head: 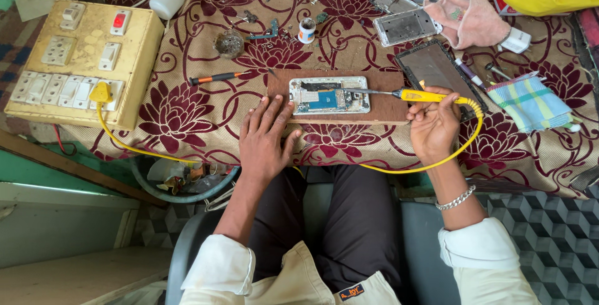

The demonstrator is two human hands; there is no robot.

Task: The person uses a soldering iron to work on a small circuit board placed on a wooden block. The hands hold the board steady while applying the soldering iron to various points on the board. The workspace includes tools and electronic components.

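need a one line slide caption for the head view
Right hand holds a yellow soldering iron to an opened phone on a wooden board; left hand rests beside it.

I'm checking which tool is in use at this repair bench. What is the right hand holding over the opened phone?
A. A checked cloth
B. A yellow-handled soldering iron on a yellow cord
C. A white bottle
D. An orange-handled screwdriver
B: the right hand grips the yellow soldering iron, its tip reaching the opened phone on the wooden board; the orange-handled screwdriver lies untouched on the cloth.
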